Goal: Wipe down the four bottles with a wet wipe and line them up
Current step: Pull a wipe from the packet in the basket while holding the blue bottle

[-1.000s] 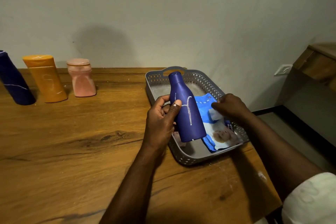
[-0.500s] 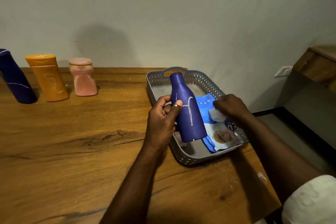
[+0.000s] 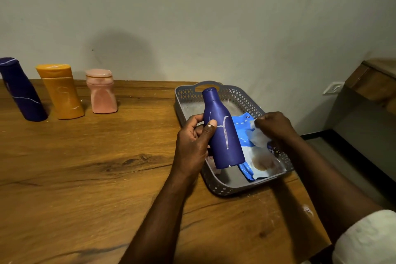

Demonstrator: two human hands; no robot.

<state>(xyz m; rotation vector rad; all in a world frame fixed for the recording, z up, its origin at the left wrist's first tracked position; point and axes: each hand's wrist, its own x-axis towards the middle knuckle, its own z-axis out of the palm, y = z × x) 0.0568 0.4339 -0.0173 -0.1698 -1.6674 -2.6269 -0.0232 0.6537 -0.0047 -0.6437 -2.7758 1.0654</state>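
My left hand (image 3: pixel 192 143) grips a dark blue bottle (image 3: pixel 222 130) with white scribbles, held tilted above the grey basket (image 3: pixel 222 188). My right hand (image 3: pixel 276 124) pinches a white wet wipe (image 3: pixel 258 137) just right of the bottle, over the blue wipes pack (image 3: pixel 255 161) lying in the basket. The wipe does not touch the bottle. Three bottles stand in a row by the wall at the far left: a dark blue one (image 3: pixel 21 90), an orange one (image 3: pixel 62 92) and a pink one (image 3: pixel 101 92).
The wooden table (image 3: pixel 85 167) stretches wide between the bottle row and the basket. Its right edge drops off beyond the basket. A wooden ledge (image 3: pixel 375 81) and a wall socket (image 3: pixel 333 88) sit at the far right.
My right hand has drawn the wet wipe further out of the pack and lifted it slightly. The left hand keeps the blue bottle in about the same place.
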